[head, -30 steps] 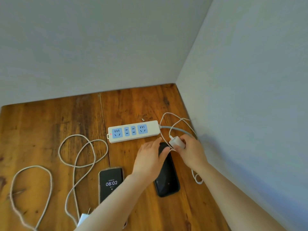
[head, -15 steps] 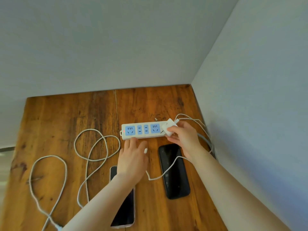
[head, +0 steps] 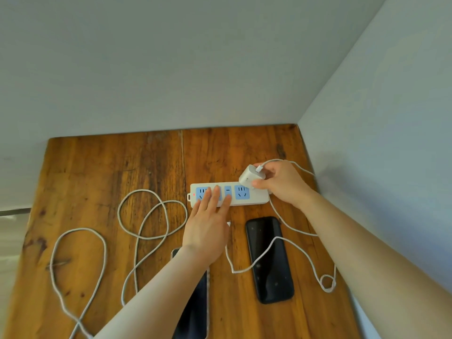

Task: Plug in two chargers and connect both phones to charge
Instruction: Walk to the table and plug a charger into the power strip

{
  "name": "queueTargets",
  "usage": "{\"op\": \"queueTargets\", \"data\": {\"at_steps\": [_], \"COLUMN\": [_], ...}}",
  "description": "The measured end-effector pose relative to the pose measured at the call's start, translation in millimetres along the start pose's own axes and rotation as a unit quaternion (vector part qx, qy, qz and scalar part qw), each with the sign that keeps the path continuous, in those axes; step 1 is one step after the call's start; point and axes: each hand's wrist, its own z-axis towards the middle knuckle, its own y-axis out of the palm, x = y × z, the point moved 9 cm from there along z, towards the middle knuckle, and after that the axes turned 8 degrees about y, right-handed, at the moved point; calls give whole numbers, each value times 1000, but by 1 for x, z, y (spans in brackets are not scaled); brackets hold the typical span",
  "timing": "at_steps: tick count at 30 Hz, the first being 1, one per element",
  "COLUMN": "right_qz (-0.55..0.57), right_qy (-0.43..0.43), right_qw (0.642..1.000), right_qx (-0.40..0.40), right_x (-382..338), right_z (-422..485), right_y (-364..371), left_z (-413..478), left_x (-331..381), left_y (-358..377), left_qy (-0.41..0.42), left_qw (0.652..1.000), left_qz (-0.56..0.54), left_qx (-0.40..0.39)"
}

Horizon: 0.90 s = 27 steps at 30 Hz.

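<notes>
Change: the left hand has moved up from the wood onto the white power strip with blue socket faces, and the right hand has lifted the white cube charger a little higher over the strip's right end.
Landmark: the power strip lies across the brown wooden plank surface, near the corner of two pale walls.
Left hand: flat and spread, fingers laid over the strip's left and middle sockets, holding nothing.
Right hand: closed around the charger, thumb and fingers pinching its body.
Charger: tilted, its lower corner at the back edge of the strip's right socket; whether the prongs are in cannot be told.
Thin white cable: runs from the charger's top behind the right hand, drops past the strip's right end, crosses the black phone and ends in a small loop on the wood, nearer the camera.
Black phone: screen dark, flat on the surface just in front of the strip's right half.
Second phone with a silver edge: in front of the strip's left half, partly hidden under the left forearm.
Grey braided cable: lies in loose loops to the left of the strip, not touching it.
</notes>
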Motion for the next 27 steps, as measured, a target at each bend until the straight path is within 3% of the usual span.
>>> {"op": "queueTargets", "data": {"at_steps": [4, 12, 27], "right_qz": [-95, -179, -108], "right_qy": [-49, -95, -59], "right_qw": [994, 979, 992], "right_qx": [-26, -2, 36], "right_x": [-15, -18, -10], "right_z": [0, -4, -5], "right_y": [6, 17, 34], "left_z": [1, 3, 0], "left_x": [-1, -2, -2], "left_y": [0, 2, -2], "left_qy": [2, -1, -5], "left_qw": [1000, 1000, 999], "left_qz": [-7, -17, -40], "left_qx": [4, -3, -8]}}
